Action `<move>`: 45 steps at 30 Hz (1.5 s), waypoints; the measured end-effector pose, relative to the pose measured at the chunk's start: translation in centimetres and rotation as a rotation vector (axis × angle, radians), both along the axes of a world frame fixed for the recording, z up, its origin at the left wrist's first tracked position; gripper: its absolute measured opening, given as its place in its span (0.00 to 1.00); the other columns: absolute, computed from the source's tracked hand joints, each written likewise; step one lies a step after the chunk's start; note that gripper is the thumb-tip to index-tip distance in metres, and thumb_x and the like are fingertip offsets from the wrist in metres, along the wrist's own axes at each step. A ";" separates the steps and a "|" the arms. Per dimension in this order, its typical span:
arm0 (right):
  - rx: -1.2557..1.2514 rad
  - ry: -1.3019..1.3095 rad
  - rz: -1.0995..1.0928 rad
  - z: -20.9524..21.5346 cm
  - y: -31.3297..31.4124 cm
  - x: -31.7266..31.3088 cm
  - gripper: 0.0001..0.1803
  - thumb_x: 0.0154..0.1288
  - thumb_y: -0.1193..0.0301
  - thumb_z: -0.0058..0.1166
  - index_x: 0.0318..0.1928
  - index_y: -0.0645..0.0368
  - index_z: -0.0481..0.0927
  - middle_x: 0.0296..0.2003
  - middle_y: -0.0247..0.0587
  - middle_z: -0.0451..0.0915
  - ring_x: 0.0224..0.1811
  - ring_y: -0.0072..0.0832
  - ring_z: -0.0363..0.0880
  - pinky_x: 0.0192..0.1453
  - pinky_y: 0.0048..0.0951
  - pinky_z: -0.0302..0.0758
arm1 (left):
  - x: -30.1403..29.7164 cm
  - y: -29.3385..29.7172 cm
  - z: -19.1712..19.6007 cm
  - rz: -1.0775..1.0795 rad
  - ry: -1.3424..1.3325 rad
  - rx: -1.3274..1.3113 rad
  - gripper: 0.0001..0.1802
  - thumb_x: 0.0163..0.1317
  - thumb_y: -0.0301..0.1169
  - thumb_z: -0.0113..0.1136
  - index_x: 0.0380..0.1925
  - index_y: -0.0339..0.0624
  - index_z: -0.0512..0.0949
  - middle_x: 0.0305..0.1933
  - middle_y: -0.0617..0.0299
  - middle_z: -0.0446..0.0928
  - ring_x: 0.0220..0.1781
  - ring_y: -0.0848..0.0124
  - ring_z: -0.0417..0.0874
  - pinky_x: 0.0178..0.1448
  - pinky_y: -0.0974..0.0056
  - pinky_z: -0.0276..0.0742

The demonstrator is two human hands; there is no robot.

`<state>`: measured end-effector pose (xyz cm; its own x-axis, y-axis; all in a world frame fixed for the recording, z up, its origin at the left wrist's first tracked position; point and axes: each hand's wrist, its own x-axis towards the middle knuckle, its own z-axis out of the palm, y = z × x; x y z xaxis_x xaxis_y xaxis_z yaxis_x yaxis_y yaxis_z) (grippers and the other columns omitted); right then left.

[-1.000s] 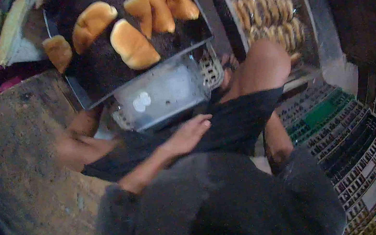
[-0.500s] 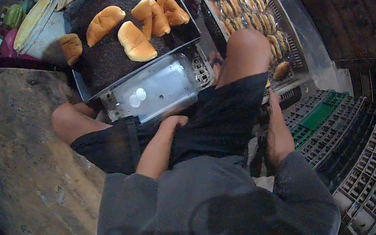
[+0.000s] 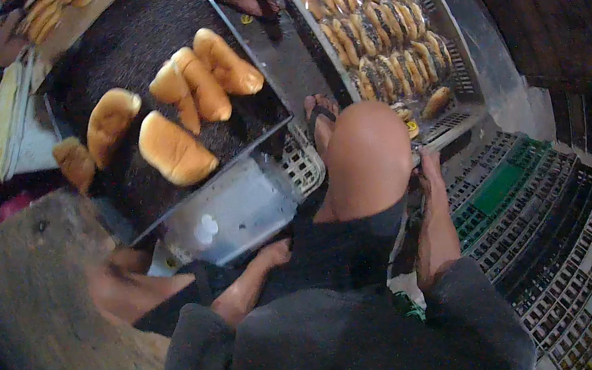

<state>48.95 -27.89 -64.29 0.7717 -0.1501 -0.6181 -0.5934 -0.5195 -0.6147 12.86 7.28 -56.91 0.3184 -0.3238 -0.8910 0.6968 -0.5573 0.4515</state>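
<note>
My left hand (image 3: pixel 275 253) rests on my dark shorts in my lap, next to the near edge of a clear plastic lid or box (image 3: pixel 251 192); its fingers are mostly hidden. At the near left corner of a pale plastic crate (image 3: pixel 485 91), my right hand (image 3: pixel 428 167) appears closed on the rim, beside my knee. Inside the crate stand rows of wrapped, dark-filled buns (image 3: pixel 387 26). One separate bun (image 3: pixel 438 102) lies near its front. On a dark crumb-covered tray (image 3: pixel 115 51) ahead of me lie several plain golden buns (image 3: pixel 177 147).
Stacked slatted crates (image 3: pixel 499 189), green and grey, stand at my right. A worn wooden board (image 3: pixel 38 300) lies at left. Beyond it are a yellow-rimmed tub (image 3: pixel 7 121) and more buns (image 3: pixel 49 15). Another person's sandalled foot (image 3: pixel 257 3) shows between tray and crate.
The view has swung, so the tray and its buns appear lower and farther left. More buns at far left and the other person's foot have come into view. Both hands stay low.
</note>
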 end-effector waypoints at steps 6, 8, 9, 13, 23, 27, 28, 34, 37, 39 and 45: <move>-0.254 0.132 0.123 2.2 -0.6 -0.3 0.44 0.65 0.44 0.46 0.63 0.74 0.59 0.61 0.59 0.66 0.63 0.46 0.65 0.66 0.39 0.60 | 0.7 -1.0 3.3 -0.043 0.165 -0.022 0.25 0.58 0.27 0.45 0.59 0.40 0.67 0.58 0.44 0.72 0.62 0.49 0.71 0.66 0.51 0.64; -0.431 0.158 0.226 0.6 -2.1 -1.1 0.50 0.64 0.39 0.42 0.64 0.78 0.56 0.63 0.63 0.62 0.66 0.48 0.62 0.70 0.40 0.56 | -2.4 -2.7 1.7 -0.013 0.106 0.053 0.26 0.59 0.27 0.45 0.60 0.41 0.64 0.56 0.45 0.74 0.59 0.47 0.73 0.63 0.48 0.67; -0.355 0.152 0.035 3.0 2.6 -1.3 0.53 0.64 0.38 0.42 0.64 0.82 0.52 0.65 0.68 0.57 0.70 0.48 0.55 0.72 0.38 0.53 | -1.8 -2.8 2.7 -0.067 0.039 0.135 0.26 0.60 0.27 0.45 0.61 0.41 0.63 0.55 0.46 0.74 0.57 0.46 0.75 0.61 0.47 0.68; -0.274 0.016 0.180 4.7 4.5 1.8 0.45 0.67 0.46 0.43 0.67 0.75 0.49 0.66 0.65 0.56 0.71 0.48 0.53 0.73 0.38 0.49 | -0.7 -2.2 3.6 -0.198 -0.159 0.245 0.24 0.65 0.30 0.40 0.61 0.37 0.61 0.54 0.48 0.76 0.50 0.44 0.79 0.56 0.45 0.73; 0.137 -1.100 -0.170 16.7 8.4 -0.2 0.35 0.64 0.74 0.53 0.66 0.64 0.49 0.64 0.60 0.54 0.64 0.44 0.62 0.63 0.39 0.66 | 2.2 3.0 19.5 0.535 -0.634 0.563 0.25 0.65 0.46 0.50 0.28 0.32 0.81 0.24 0.46 0.79 0.28 0.54 0.81 0.36 0.54 0.72; 0.256 -1.423 -0.020 26.0 13.5 4.9 0.33 0.64 0.71 0.55 0.64 0.64 0.53 0.61 0.57 0.59 0.52 0.36 0.74 0.54 0.34 0.73 | 5.8 8.7 20.1 0.564 -0.532 0.846 0.33 0.57 0.58 0.56 0.21 0.33 0.82 0.15 0.53 0.76 0.21 0.59 0.81 0.32 0.54 0.74; 0.249 -1.501 0.015 28.8 14.9 5.2 0.32 0.63 0.69 0.57 0.63 0.64 0.57 0.58 0.56 0.63 0.52 0.36 0.74 0.54 0.35 0.72 | 6.7 9.2 18.9 0.403 -0.570 0.915 0.33 0.57 0.58 0.57 0.20 0.33 0.82 0.15 0.55 0.77 0.20 0.60 0.81 0.31 0.55 0.74; 0.535 -1.155 0.354 42.3 28.0 -1.1 0.28 0.66 0.65 0.53 0.63 0.56 0.60 0.48 0.50 0.73 0.47 0.28 0.74 0.51 0.29 0.71 | 3.8 13.3 14.2 0.525 -0.359 0.574 0.28 0.56 0.55 0.61 0.21 0.37 0.83 0.15 0.58 0.77 0.19 0.67 0.80 0.26 0.62 0.74; 0.489 -1.328 0.637 41.6 35.4 0.0 0.23 0.67 0.67 0.52 0.60 0.57 0.63 0.44 0.44 0.75 0.40 0.26 0.77 0.44 0.25 0.74 | 3.2 14.3 12.4 0.629 -0.346 0.350 0.26 0.58 0.52 0.61 0.22 0.37 0.83 0.18 0.60 0.78 0.19 0.70 0.79 0.25 0.63 0.73; 0.788 -1.124 0.834 41.2 41.1 -1.2 0.23 0.67 0.67 0.53 0.59 0.60 0.65 0.46 0.46 0.75 0.43 0.30 0.77 0.47 0.29 0.74 | 2.8 13.8 13.0 0.628 -0.313 0.334 0.25 0.60 0.51 0.60 0.24 0.36 0.82 0.21 0.62 0.78 0.19 0.71 0.76 0.24 0.61 0.71; 0.641 -0.802 1.457 34.5 46.5 -2.2 0.33 0.61 0.46 0.55 0.53 0.64 0.74 0.45 0.52 0.79 0.51 0.38 0.76 0.56 0.34 0.70 | 3.3 11.5 18.0 0.664 -0.473 0.353 0.26 0.63 0.51 0.55 0.23 0.36 0.81 0.19 0.60 0.78 0.22 0.70 0.80 0.31 0.62 0.73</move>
